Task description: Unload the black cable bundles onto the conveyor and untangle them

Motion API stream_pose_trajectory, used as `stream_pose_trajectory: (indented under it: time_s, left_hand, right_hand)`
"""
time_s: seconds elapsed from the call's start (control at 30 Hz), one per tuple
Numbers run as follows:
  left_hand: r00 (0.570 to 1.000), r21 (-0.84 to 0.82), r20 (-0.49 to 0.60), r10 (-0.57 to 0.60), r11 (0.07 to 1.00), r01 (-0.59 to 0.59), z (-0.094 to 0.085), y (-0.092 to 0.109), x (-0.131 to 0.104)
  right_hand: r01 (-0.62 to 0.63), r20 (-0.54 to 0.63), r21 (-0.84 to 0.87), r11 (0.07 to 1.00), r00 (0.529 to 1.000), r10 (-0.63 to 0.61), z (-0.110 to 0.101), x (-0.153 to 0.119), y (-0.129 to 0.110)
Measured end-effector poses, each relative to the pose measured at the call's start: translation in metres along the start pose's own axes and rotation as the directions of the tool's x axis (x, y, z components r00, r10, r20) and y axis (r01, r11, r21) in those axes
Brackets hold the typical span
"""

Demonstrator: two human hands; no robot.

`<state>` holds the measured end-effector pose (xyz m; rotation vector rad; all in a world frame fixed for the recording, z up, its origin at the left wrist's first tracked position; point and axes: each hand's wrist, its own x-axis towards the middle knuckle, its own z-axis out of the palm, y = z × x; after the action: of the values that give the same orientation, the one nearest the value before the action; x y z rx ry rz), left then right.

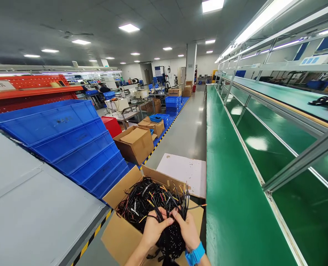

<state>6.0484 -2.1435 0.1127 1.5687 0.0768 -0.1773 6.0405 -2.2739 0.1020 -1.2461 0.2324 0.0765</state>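
Observation:
Both of my hands are over an open cardboard box [119,236] full of tangled black cables [141,197] with yellow, red and white wire ends. My left hand [154,227] is closed around some black cables, thumb toward the right hand. Close beside it, my right hand [187,229], with a blue band [195,254] on the wrist, grips a bunch of black cables [184,201] whose stripped yellow and orange ends point up. More of the black cable, with small white marks [171,240], hangs below and between my hands.
A long green bench [227,184] runs along the right, with metal frame posts [299,159]. At left stand stacked blue crates [78,140] and a grey-topped table [36,210]. A white board [182,171] lies beyond the box. Cardboard boxes [137,144] line the aisle [180,133].

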Motion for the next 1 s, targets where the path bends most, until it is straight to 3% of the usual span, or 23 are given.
stream_pose_trajectory:
  time_s: [0.17, 0.43, 0.7, 1.0]
  left_hand:
    - [0.999, 0.02, -0.032, -0.031, 0.999, 0.031, -0.0024, -0.0057, 0.002]
    - [0.996, 0.061, -0.023, -0.091, 0.994, 0.092, 0.001, -0.002, -0.0024]
    - [0.995, 0.034, -0.066, -0.081, 0.996, 0.083, -0.0005, -0.0044, -0.0004]
    - [0.996, 0.092, -0.03, -0.084, 0.992, 0.086, 0.0024, -0.006, 0.0044]
  right_hand:
    - [-0.013, -0.089, 0.034, 0.999, 0.996, 0.016, -0.0024, -0.0021, 0.0008]
    - [-0.111, 0.006, 0.072, 0.991, 0.994, 0.111, 0.0029, -0.0014, 0.0045]
    - [-0.029, 0.021, 0.015, 0.999, 0.999, 0.029, -0.0006, -0.001, 0.0069]
    - [0.017, 0.049, -0.04, 0.999, 0.999, -0.015, -0.0004, 0.0007, 0.007]
